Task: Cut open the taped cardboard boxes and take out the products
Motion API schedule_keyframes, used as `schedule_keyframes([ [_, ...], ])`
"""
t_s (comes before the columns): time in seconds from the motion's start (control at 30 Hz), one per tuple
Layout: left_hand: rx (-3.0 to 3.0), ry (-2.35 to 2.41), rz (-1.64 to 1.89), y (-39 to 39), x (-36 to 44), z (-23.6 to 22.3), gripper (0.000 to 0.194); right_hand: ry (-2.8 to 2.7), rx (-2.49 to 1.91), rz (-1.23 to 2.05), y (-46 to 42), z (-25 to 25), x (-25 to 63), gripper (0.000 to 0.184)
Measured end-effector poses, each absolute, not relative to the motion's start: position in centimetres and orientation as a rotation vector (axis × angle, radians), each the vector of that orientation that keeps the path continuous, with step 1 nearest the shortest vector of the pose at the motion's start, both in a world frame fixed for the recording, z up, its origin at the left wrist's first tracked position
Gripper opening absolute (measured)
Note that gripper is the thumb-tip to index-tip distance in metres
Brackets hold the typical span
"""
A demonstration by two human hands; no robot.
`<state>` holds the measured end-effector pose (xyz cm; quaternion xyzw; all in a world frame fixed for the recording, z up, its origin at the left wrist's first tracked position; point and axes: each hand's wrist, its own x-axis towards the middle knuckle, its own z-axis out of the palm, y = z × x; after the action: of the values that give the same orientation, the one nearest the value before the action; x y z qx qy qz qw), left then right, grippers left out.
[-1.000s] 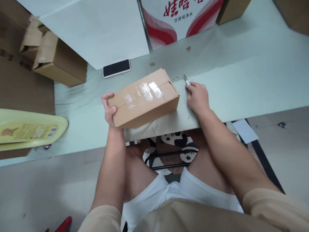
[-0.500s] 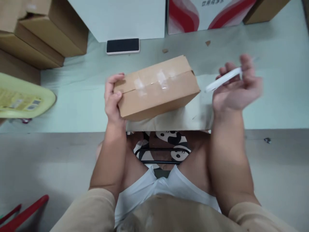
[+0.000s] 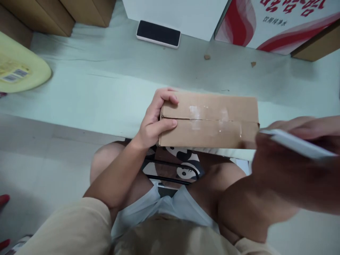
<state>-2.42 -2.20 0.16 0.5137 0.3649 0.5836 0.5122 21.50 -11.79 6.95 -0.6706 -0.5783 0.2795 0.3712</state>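
Note:
My left hand [image 3: 155,118] is wrapped round the left end of a taped brown cardboard box [image 3: 209,132], thumb and fingers on its top. Strips of clear tape cross the box's centre seam. At the box's right end is my right hand [image 3: 281,166], closed on what looks like a slim white utility knife [image 3: 300,143]. Its blade cannot be made out, and motion blurs the hand. The right hand covers the box's near right corner. The box is held over the table's front edge, above my lap.
Behind lie a phone [image 3: 158,33] and small cardboard scraps [image 3: 207,57]. A white box [image 3: 180,16] and a red-and-white carton [image 3: 241,24] stand at the back. Brown boxes [image 3: 87,10] and a pale yellow bottle [image 3: 32,67] are on the left.
My right hand has come in from the right to the box's end with the knife and turned over. The box has levelled in my left hand, and the camera view has turned.

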Motion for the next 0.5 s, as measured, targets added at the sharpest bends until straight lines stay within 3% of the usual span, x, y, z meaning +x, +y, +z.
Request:
schedule_keyframes([
  [0.13,1.311,0.838,1.35,-2.8,-2.5,0.3,0.045,-1.484,-1.627,0.513,-10.6,7.3,18.0,0.037],
  [0.23,1.402,0.773,1.361,-2.6,-2.7,-0.2,0.043,-1.633,-1.417,0.429,-9.2,7.7,17.0,0.018],
  [0.33,1.503,0.708,1.347,-2.3,-2.8,-0.8,0.042,-1.694,-1.29,0.398,-8.7,7.7,16.9,0.009],
  [0.5,1.53,0.686,1.357,-2.1,-3.0,-1.2,0.044,-1.67,-1.284,0.409,-8.7,7.4,17.2,0.011],
])
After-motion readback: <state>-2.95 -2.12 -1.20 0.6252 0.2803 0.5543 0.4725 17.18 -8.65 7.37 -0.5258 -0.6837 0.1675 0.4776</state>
